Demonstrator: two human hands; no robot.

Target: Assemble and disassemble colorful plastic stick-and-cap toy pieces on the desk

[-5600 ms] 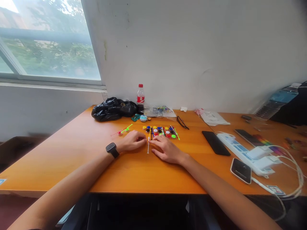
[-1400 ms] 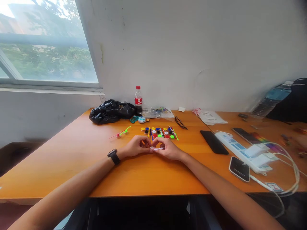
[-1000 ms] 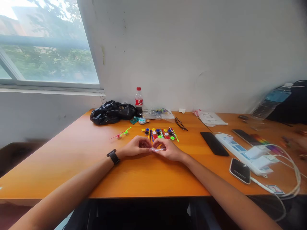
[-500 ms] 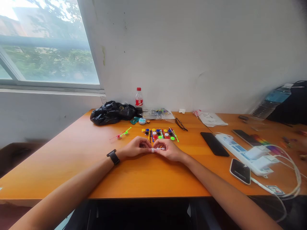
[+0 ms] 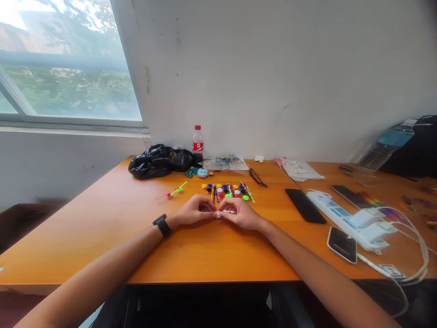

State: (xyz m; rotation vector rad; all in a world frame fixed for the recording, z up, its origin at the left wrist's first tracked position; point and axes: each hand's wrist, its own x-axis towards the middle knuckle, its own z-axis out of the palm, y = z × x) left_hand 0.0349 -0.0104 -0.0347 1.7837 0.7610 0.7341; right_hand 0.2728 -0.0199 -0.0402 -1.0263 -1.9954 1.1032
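Observation:
My left hand and my right hand meet over the table, fingertips pinched together. Between them is a small white plastic piece with a round end, and a thin white stick runs from it across the fingers of my right hand. Part of it is hidden by the fingers. Just beyond my hands lie rows of small coloured round pieces with thin coloured sticks among them. Off to the left, a green round piece and a red one each lie with a stick.
Along the back stand a black plastic bag, a bottle with a red cap and a clear plastic bag. Black glasses lie nearby. To the right are a black phone, a white power strip with cables and another phone.
My hands have shifted very slightly, and the white round end has turned a little between the fingertips. Everything else on the table stays where it was.

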